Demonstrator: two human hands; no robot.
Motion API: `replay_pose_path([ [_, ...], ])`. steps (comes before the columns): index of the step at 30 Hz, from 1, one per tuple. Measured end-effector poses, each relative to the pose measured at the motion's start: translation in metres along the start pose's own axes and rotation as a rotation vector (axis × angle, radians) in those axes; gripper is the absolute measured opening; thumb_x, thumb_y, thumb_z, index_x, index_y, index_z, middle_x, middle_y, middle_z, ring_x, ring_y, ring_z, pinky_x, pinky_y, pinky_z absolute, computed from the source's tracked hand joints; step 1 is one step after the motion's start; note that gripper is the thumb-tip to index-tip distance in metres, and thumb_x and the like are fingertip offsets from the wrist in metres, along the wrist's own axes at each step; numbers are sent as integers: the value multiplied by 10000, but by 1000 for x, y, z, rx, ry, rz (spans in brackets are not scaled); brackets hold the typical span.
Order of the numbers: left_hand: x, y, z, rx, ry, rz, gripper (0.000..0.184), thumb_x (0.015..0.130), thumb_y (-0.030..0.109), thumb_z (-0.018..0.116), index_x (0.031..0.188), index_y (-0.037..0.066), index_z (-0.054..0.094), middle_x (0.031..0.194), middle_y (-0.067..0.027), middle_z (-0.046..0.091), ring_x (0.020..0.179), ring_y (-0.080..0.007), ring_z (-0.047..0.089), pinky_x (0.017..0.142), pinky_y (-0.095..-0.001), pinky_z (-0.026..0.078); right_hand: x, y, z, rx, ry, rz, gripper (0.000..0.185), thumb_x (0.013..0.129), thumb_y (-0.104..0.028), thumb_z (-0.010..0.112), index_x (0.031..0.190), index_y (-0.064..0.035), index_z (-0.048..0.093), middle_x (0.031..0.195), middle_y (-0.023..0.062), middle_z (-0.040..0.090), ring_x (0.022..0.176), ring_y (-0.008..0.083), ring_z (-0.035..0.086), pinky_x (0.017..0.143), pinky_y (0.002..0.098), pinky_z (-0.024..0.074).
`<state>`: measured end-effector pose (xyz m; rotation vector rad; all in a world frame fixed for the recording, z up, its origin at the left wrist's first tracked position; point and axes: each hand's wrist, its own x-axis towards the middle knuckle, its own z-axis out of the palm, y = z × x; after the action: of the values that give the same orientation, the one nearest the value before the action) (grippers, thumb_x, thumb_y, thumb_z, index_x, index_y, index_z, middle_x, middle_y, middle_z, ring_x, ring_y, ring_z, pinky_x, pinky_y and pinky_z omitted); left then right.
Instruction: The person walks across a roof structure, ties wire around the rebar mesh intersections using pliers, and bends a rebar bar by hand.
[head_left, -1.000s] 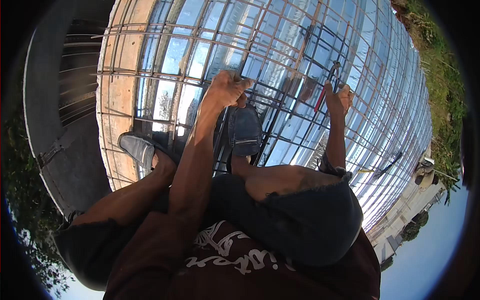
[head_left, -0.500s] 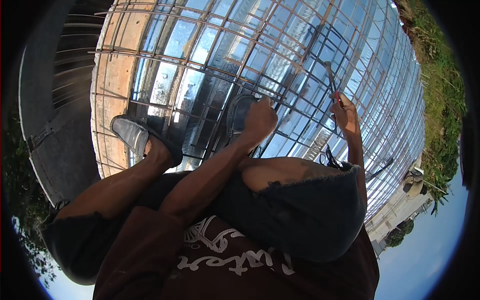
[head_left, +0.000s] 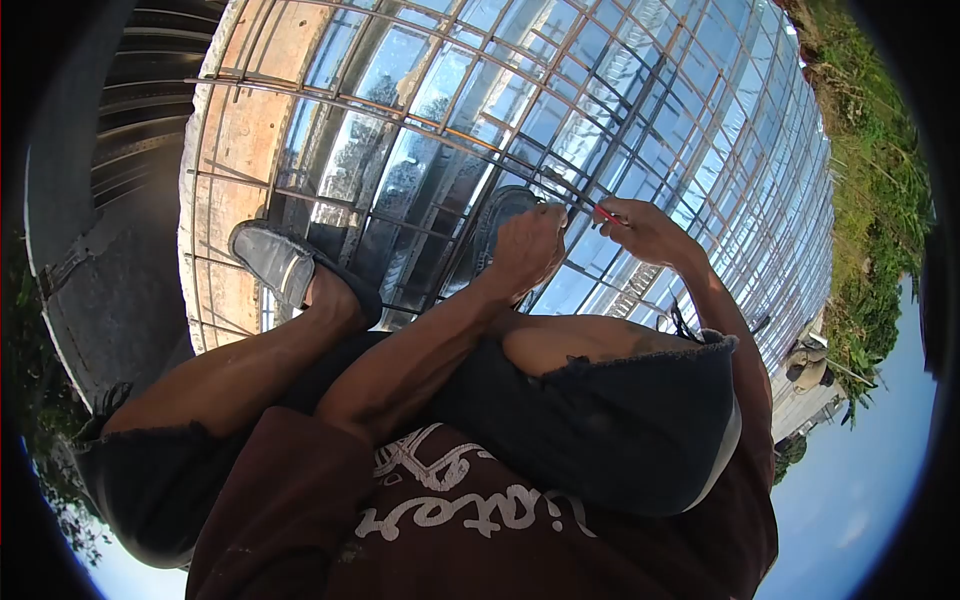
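Note:
My right hand (head_left: 645, 232) is closed on red-handled pincers (head_left: 607, 214), their dark head pointing left to a crossing of the rebar mesh (head_left: 430, 126). Close by on the left, my left hand (head_left: 528, 250) makes a fist just beside the same crossing. Whatever its fingers pinch is too small to make out. A narrow gap separates the two hands. Under the mesh lies shiny corrugated metal decking (head_left: 385, 75).
My grey shoes stand on the mesh, one shoe (head_left: 272, 262) at left and the other partly behind my left hand. A wooden board (head_left: 265, 60) edges the decking on the left, with a drop beyond. Grass (head_left: 880, 180) grows at the right.
My right hand has moved left with the pincers, bringing their head from farther up the mesh to beside my left hand. My left hand has shifted slightly right.

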<state>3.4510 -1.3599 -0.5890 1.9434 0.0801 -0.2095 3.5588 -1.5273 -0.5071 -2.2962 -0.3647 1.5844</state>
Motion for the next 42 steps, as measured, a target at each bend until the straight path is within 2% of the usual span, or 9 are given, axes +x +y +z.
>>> replay_pose_path([
  [17, 4, 0, 4, -303, 0, -174, 190, 845, 105, 543, 1004, 33, 468, 791, -186, 618, 647, -362, 615, 565, -450, 477, 6, -67, 7, -599, 200, 146, 235, 846, -90, 497, 1048, 29, 480, 833, 261, 520, 637, 405, 605, 594, 476, 504],
  [19, 7, 15, 5, -1012, 98, -796, 382, 861, 345, 574, 1037, 33, 440, 889, -167, 613, 669, -295, 629, 548, -418, 491, 13, -47, 5, -508, 42, 195, 196, 856, -104, 519, 957, 63, 508, 709, 237, 559, 630, 376, 612, 538, 449, 495],
  [22, 12, 26, 3, -1380, -112, -977, 710, 774, 643, 560, 1087, 18, 436, 969, -167, 588, 797, -238, 615, 619, -382, 505, 12, -34, 0, 23, -174, 314, 192, 876, -137, 522, 841, 49, 559, 613, 125, 558, 550, 224, 583, 471, 331, 465],
  [24, 14, 22, 5, -1589, -155, -961, 824, 728, 726, 517, 1125, 10, 427, 990, -173, 586, 865, -247, 603, 676, -387, 497, 8, -34, 1, 676, -247, 435, 183, 882, -141, 515, 839, 26, 575, 618, 28, 522, 523, 100, 507, 450, 235, 420],
  [29, 33, 6, 1, -2174, -374, -883, 1019, 627, 901, 329, 1182, 53, 432, 1092, -161, 564, 1064, -295, 547, 835, -403, 427, 12, -40, -18, 894, -341, 490, 143, 888, -147, 537, 881, -6, 559, 630, 15, 515, 514, 80, 469, 424, 210, 389],
  [31, 47, 8, 20, -2133, -373, -921, 810, 737, 750, 484, 1144, 50, 453, 1148, -157, 554, 1051, -281, 560, 833, -414, 454, 12, -40, -26, 942, -400, 499, 160, 872, -162, 573, 877, -3, 553, 650, 26, 538, 537, 96, 522, 444, 219, 458],
  [34, 78, 16, 46, -2115, 100, -1255, 159, 835, 157, 538, 918, 23, 556, 975, -127, 628, 916, -237, 606, 781, -370, 538, 21, -62, -53, 364, -444, 498, 238, 826, -214, 625, 905, -12, 528, 709, 64, 567, 568, 129, 562, 467, 271, 472],
  [39, 124, 16, 52, -2233, 547, -1589, 152, 896, 149, 427, 839, 26, 497, 791, -89, 629, 713, -197, 631, 657, -314, 585, -7, -68, -48, -1366, 592, -232, 292, 730, -107, 581, 998, -19, 507, 795, 71, 499, 688, 210, 504, 689, 351, 455],
  [42, 132, 25, 49, -2173, 575, -1612, 144, 905, 150, 410, 924, 18, 466, 785, -86, 629, 729, -198, 634, 648, -318, 594, 10, -28, -57, -1336, 498, -176, 189, 801, -153, 549, 956, -50, 516, 785, 58, 514, 756, 192, 534, 642, 325, 454],
])
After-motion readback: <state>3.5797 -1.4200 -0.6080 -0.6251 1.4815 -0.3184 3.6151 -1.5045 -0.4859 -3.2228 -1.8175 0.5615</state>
